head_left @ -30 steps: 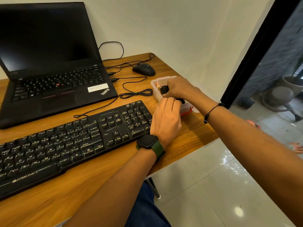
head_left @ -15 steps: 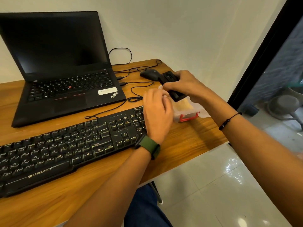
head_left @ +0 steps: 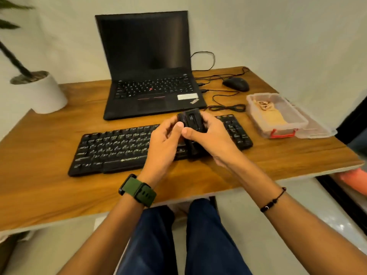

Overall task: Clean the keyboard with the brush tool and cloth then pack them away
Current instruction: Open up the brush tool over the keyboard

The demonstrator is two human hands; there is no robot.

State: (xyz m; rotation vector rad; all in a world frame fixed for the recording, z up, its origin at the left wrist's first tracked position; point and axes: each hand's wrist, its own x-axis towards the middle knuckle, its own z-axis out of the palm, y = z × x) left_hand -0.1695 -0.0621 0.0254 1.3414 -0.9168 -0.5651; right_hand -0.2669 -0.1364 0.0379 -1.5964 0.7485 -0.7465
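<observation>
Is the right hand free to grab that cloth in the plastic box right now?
Probably not yet. The right hand and left hand both grip the black brush tool. The open box with the tan cloth lies unobstructed to the right.

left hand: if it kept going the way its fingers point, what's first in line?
The left hand already grips the brush tool, so that comes first. Beyond it, probably the laptop, though depth is unclear.

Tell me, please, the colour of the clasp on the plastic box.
Red; the clasp shows best in the head view.
</observation>
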